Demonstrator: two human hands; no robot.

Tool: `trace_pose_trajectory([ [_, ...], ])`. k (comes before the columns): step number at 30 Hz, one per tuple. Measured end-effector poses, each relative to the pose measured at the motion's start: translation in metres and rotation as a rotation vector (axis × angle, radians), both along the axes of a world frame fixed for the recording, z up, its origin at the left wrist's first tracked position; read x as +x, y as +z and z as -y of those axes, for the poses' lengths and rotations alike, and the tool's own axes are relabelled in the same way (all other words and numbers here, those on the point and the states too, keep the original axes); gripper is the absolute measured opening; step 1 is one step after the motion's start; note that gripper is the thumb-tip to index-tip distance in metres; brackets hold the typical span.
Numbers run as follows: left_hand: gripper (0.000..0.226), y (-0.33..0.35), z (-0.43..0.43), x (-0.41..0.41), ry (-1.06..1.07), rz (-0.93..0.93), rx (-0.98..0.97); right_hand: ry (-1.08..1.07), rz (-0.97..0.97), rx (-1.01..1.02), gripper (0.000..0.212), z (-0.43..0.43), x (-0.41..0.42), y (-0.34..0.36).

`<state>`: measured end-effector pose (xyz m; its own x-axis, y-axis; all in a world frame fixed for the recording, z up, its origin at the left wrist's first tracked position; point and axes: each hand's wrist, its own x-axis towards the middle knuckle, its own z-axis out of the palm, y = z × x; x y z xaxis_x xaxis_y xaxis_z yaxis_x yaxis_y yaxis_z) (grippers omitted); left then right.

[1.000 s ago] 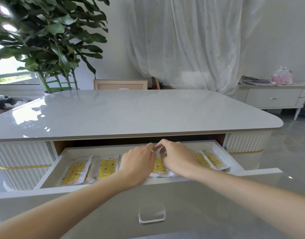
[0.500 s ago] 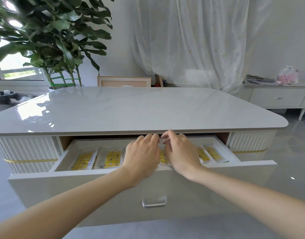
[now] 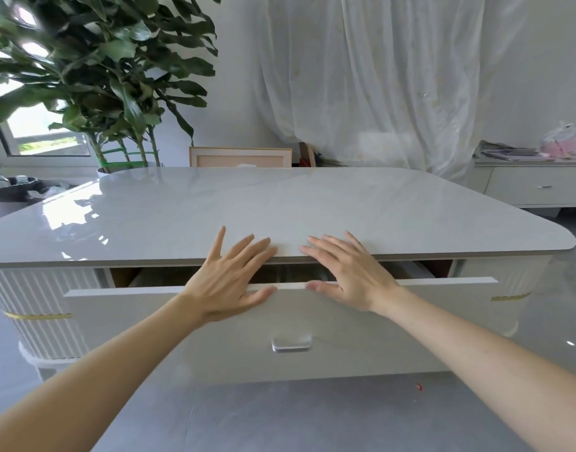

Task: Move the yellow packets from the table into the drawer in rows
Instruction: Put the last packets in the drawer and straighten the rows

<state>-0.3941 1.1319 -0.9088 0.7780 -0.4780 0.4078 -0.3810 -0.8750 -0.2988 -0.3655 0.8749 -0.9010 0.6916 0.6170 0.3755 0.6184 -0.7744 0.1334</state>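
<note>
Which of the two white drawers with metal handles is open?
The wide white drawer in the glossy grey table: a dark gap shows behind its front. The small drawer of the far cabinet sits flush.

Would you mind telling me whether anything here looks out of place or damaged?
Nothing looks damaged or spilled. The drawer stands ajar, left hand and right hand flat against its front. A small red speck lies on the floor.

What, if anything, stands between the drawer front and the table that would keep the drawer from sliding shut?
Only the person's own hands. The left hand and right hand lie flat on the top edge of the drawer front, fingers reaching across the gap to the tabletop. Nothing else shows in the gap, though it is dark inside.
</note>
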Motion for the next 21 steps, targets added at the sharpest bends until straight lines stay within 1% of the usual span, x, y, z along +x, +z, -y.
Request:
trace_pose_trajectory([
  [2, 0.082, -0.003, -0.01, 0.008, -0.02, -0.085, -0.01, -0.024, 0.011, -0.048, 0.083, 0.001, 0.008, -0.003],
  [4, 0.081, -0.007, -0.011, 0.012, -0.024, -0.066, -0.036, -0.025, 0.05, -0.071, 0.083, 0.0, 0.014, -0.008],
  [5, 0.078, -0.008, -0.009, 0.013, -0.023, -0.043, -0.054, -0.025, 0.054, -0.043, 0.081, -0.001, 0.016, -0.01],
  [7, 0.069, -0.012, -0.006, 0.016, -0.044, 0.019, -0.131, -0.016, 0.115, 0.032, 0.073, -0.005, 0.019, -0.013],
  [9, 0.06, -0.014, -0.004, 0.019, -0.076, 0.086, -0.196, -0.037, 0.146, 0.056, 0.06, -0.01, 0.018, -0.012],
  [11, 0.06, -0.016, -0.003, 0.023, -0.095, 0.136, -0.226, -0.04, 0.194, 0.094, 0.049, -0.012, 0.02, -0.014],
  [13, 0.068, -0.017, 0.0, 0.023, -0.082, 0.151, -0.235, -0.051, 0.21, 0.116, 0.064, -0.014, 0.02, -0.017],
  [15, 0.072, -0.018, 0.002, 0.023, -0.066, 0.154, -0.242, -0.072, 0.255, 0.14, 0.071, -0.016, 0.019, -0.021],
  [19, 0.072, -0.016, 0.006, 0.022, -0.033, 0.134, -0.288, -0.134, 0.271, 0.195, 0.071, -0.021, 0.014, -0.021],
  [21, 0.066, -0.018, 0.015, 0.018, -0.004, 0.13, -0.315, -0.169, 0.197, 0.22, 0.065, -0.023, 0.008, -0.017],
])
